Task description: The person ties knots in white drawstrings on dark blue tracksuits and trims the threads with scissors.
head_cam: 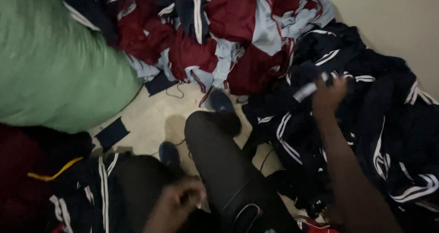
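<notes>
Green sack [50,64]: a big, stuffed, pale green bag fills the upper left; its top and left side are cut off by the frame edge.
Dark red cloth [23,169]: lies in deep shadow under the sack at the far left, with a yellow strip across it; what kind of item it is cannot be made out.
Striped garment [98,192]: dark fabric with white stripes, draped at the lower left beside the person's leg; its lower part runs out of frame.
Floor [151,114]: a pale patch shows between the piles, with a small dark fabric scrap [112,132] lying on it near the sack.
Left hand [178,203]: low in the middle of the view, blurred and dim; the fingers look curled inward over the lap, but whether they pinch anything cannot be told.
Legs [219,164]: in black trousers, stretched forward from the bottom edge, ending in dark shoes [222,101] near the red pile; the nearer shoe is mostly lost in shadow.
Red and blue pile [228,36]: maroon and light blue garments heaped along the top, cut off by the upper edge.
Right hand [328,96]: raised over the dark heap, fingers closed around a small pale, tube-like object [305,92] that sticks out to the left of the fist; motion blur hides what it is.
Dark pile [388,123]: navy garments with white stripes fill the right side, under and around the right arm, reaching the wall [393,18].
</notes>
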